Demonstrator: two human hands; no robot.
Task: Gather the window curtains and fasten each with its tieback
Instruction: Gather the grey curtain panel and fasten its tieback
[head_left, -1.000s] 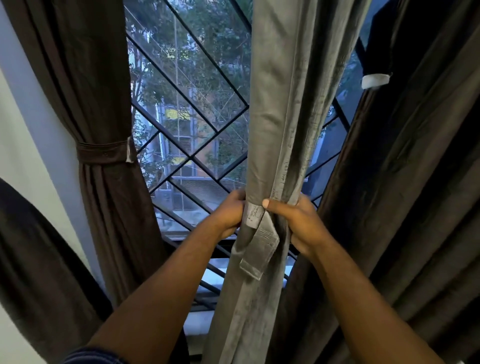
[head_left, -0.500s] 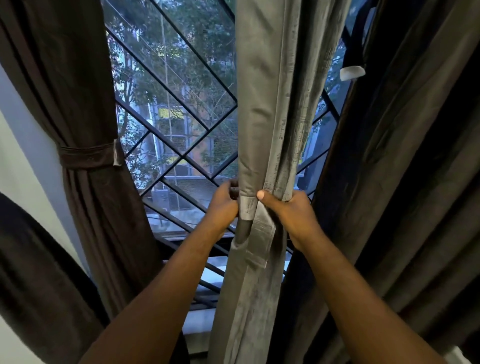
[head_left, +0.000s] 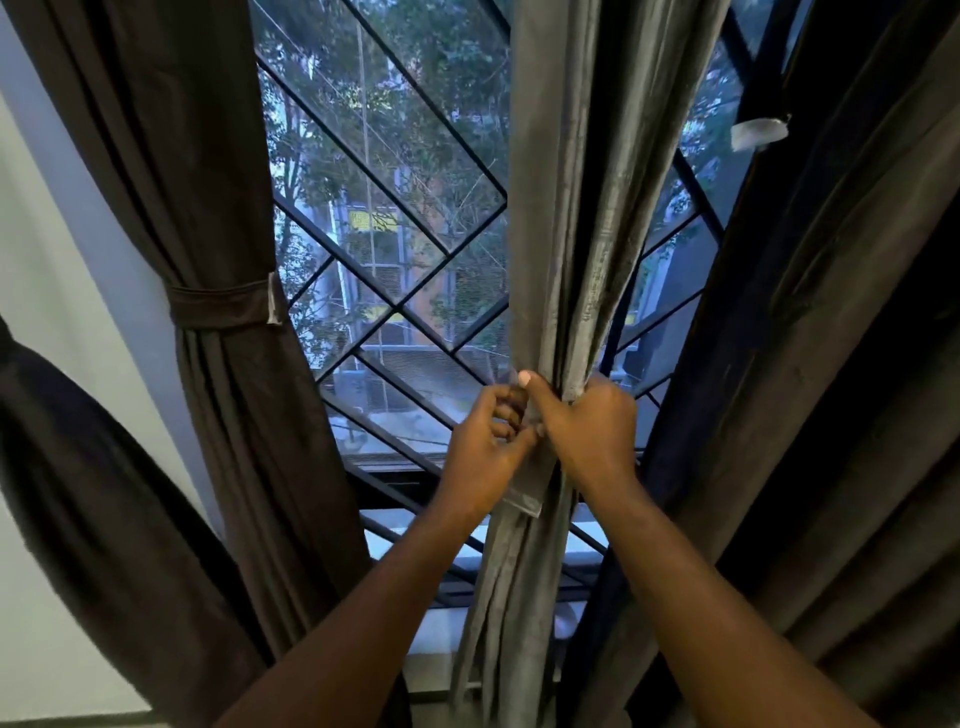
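Note:
A grey curtain (head_left: 561, 218) hangs bunched in the middle of the window. My left hand (head_left: 480, 452) and my right hand (head_left: 587, 431) meet at its waist, both gripping the grey tieback (head_left: 527, 486) wrapped round it. A loose end of the strap hangs below my fingers. My right thumb presses on the strap's top edge. At the left a dark brown curtain (head_left: 197, 156) is gathered and held by its own brown tieback (head_left: 223, 306).
A dark curtain (head_left: 841, 364) hangs loose at the right, with a white-tipped strap (head_left: 758, 132) dangling above it. Another dark fabric panel (head_left: 93, 493) crosses the lower left against the white wall. Black diamond window bars (head_left: 400, 306) stand behind everything.
Both hands have closed in together on the front of the grey curtain, my left hand coming round from the side. The bundle looks tighter at the waist, and the view has shifted slightly.

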